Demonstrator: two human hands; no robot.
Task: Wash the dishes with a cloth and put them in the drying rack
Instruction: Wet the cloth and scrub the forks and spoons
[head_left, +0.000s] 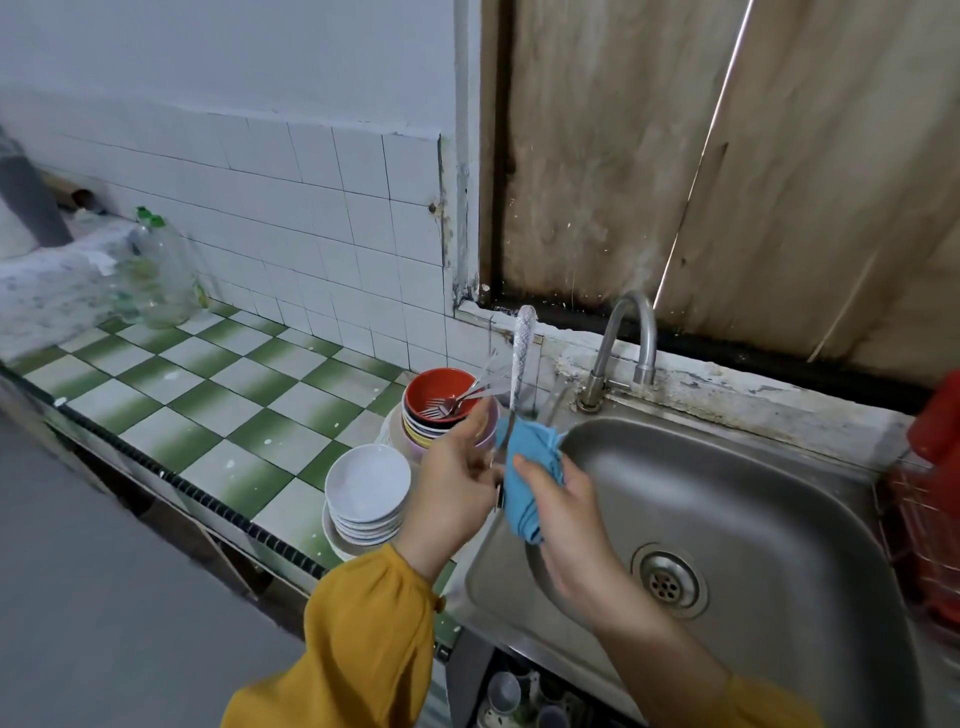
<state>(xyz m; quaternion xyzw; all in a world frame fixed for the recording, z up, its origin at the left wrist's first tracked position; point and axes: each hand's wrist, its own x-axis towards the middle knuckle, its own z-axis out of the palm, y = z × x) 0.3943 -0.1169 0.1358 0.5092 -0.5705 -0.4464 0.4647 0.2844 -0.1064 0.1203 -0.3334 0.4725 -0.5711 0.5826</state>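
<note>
Rubbing a long metal utensil (521, 358) is the step in hand: I hold it upright at the left edge of the sink (753, 493), its patterned handle pointing up and its lower end buried in the blue cloth (530, 462), so I cannot tell whether it is a spoon or a knife. My right hand (566, 514) has its fingers and thumb curled round the cloth, squeezing it about the shaft. My left hand (457, 473) is just beside it, fingers curled in on the shaft below the cloth and, as far as I can judge, gripping it.

By my reckoning the task is barely begun. A red bowl (431, 384) holding forks (441, 408) tops a stack of bowls on the tiled counter, with a pile of white saucers (366, 478) in front. The tap (631, 332) shows no stream that I can see.

Next I expect to slide the cloth along the whole shaft, then carry the utensil across the sink to the red drying rack (930, 519) on the far right, keeping a firm pinch, since wet metal slips
</note>
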